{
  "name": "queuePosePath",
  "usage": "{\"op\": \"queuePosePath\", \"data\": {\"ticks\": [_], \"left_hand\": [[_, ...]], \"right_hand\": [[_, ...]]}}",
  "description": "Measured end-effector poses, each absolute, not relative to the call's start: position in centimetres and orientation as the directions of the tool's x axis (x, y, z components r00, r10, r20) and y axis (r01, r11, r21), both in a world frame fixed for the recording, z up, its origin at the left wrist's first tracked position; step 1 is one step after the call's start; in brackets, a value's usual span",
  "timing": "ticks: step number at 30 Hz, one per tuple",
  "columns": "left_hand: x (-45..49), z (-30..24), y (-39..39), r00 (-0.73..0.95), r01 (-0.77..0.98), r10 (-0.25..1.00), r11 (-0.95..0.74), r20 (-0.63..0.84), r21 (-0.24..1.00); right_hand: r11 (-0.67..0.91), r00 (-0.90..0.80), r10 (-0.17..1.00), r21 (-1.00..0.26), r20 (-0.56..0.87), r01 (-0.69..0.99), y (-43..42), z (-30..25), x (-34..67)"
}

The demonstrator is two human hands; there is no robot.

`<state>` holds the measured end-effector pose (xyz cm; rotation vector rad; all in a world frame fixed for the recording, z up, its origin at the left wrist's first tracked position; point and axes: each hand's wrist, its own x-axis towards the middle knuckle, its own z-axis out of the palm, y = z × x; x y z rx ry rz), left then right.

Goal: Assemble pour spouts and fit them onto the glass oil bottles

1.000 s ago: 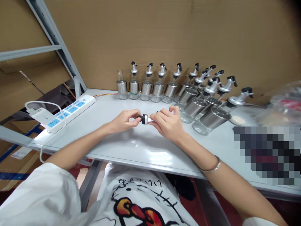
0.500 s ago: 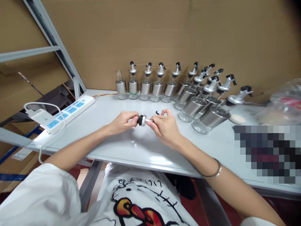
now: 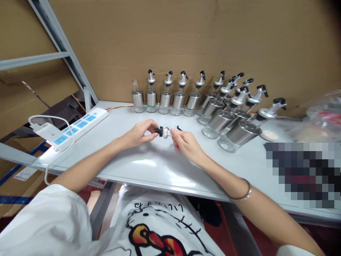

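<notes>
Both of my hands meet over the middle of the white table (image 3: 149,167), a little above its top. Between them is a small silver and black pourer cap (image 3: 163,132), lying sideways. My left hand (image 3: 138,133) pinches its black end. My right hand (image 3: 186,144) grips the silver spout end with curled fingers. One open glass bottle without a cap (image 3: 137,97) stands at the left end of the back row.
Several capped steel-sleeved oil bottles (image 3: 221,117) stand in rows along the cardboard wall (image 3: 186,35) and to the right. A white power strip (image 3: 77,126) lies at the left edge. Plastic bags (image 3: 319,121) sit at the far right.
The cap has been turned between my fingers and lifted slightly away from me. My right hand's fingers have shifted along the spout end.
</notes>
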<state>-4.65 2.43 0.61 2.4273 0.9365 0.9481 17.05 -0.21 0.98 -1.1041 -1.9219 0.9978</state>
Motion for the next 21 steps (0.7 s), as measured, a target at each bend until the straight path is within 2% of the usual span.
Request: {"op": "queuePosePath", "data": {"ticks": [3, 5, 7, 9, 12, 15, 21], "left_hand": [[-5.5, 0.1, 3.6, 0.461, 0.413, 0.763, -0.637, 0.454, 0.651], [-6.2, -0.2, 4.5, 0.386, 0.463, 0.817, -0.573, 0.428, 0.677], [-7.0, -0.5, 5.4, 0.323, 0.589, 0.847, -0.529, 0.422, 0.611], [-7.6, -0.9, 6.2, 0.302, 0.725, 0.855, -0.493, 0.421, 0.480], [-8.2, -1.6, 7.0, 0.328, 0.829, 0.871, -0.451, 0.367, 0.330], [-8.5, -2.4, 7.5, 0.349, 0.836, 0.880, -0.447, 0.321, 0.317], [-8.8, -1.9, 7.8, 0.314, 0.817, 0.895, -0.425, 0.317, 0.389]], "right_hand": [[0.408, -0.410, 0.876, -0.843, 0.254, 0.350, -0.2, 1.4, 17.2], [0.492, -0.444, 0.836, -0.799, 0.324, 0.344, -0.4, 1.6, 17.2], [0.590, -0.489, 0.776, -0.733, 0.399, 0.338, -0.7, 1.6, 17.1], [0.657, -0.527, 0.723, -0.682, 0.447, 0.322, -0.8, 1.5, 16.9], [0.688, -0.560, 0.689, -0.660, 0.461, 0.303, -0.8, 1.1, 16.9], [0.691, -0.557, 0.689, -0.652, 0.464, 0.313, -0.8, 0.9, 17.0], [0.695, -0.518, 0.701, -0.632, 0.490, 0.344, -0.8, 1.0, 17.1]]}}
